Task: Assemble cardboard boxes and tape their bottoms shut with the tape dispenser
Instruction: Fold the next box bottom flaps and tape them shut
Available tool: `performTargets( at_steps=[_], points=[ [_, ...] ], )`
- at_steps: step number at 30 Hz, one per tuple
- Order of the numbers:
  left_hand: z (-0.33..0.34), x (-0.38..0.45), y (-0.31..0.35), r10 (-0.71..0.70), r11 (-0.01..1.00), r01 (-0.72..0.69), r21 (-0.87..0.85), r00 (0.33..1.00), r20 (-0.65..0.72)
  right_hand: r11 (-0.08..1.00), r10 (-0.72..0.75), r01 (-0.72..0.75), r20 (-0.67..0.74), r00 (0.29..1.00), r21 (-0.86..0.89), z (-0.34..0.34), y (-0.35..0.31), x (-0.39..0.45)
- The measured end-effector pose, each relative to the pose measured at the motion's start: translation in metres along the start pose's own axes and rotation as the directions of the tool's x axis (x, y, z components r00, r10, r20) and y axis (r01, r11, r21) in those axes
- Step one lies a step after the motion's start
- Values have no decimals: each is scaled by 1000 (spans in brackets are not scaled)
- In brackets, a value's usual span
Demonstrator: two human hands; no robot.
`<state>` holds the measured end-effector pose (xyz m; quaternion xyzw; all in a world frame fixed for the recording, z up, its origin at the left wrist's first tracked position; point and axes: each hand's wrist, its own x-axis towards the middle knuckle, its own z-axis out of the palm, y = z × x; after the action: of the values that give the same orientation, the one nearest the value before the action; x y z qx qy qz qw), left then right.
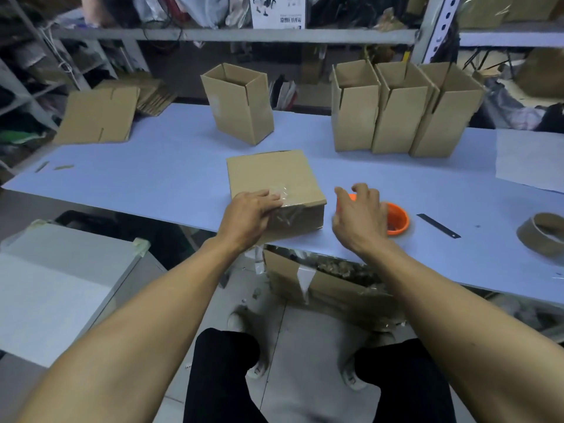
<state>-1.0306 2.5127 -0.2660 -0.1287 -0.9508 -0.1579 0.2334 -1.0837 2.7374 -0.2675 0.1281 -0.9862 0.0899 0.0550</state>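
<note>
Item: cardboard box [276,181], brown, turned bottom-up at the centre of the worktop [152,178], near its front edge. A clear tape strip [282,196] is seen crossing the top face and folding down the near side; it looks wrinkled and glossy.

Left hand [250,212]: laid over the near corner of the box at 7 o'clock, fingers flat on the tape end, judged to be pressing it down and steadying the box.

Right hand [360,215]: at 3 o'clock of the box, fingers loosely spread over the orange tape dispenser [396,221]; whether it is grasped cannot be told.

Stock: one open box [241,102] at 12 o'clock, three assembled boxes [403,108] at 1 o'clock, flat blanks [97,116] at 10 o'clock, an empty tape core [543,233] at far right.
</note>
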Motion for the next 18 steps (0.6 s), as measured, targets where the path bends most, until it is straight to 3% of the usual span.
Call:
performTargets(
  at_steps=[3, 6, 10, 14, 18],
  points=[
    [0, -3, 1, -22, 1000, 22, 16, 1000, 7, 952, -275, 291, -150, 950, 97, -4, -27, 6],
    [0, -7, 2, -16, 1000, 16, 14, 999, 29, 853, -507, 519, -150, 849, 59, 11, -50, 8],
    [-2, -8, -4, 5, 1000, -4, -23, 999, 42, 844, -471, 514, -247, 847, 154, 30, -54, 18],
    [2, -6, -7, -31, 997, 33, -64, 999, 35, 783, -518, 597, -348, 781, 174, 36, -53, 21],
    [7, -6, -4, -53, 998, 54, -39, 998, 19, 764, -538, 623, -365, 759, 168, 39, -51, 22]
  ],
)
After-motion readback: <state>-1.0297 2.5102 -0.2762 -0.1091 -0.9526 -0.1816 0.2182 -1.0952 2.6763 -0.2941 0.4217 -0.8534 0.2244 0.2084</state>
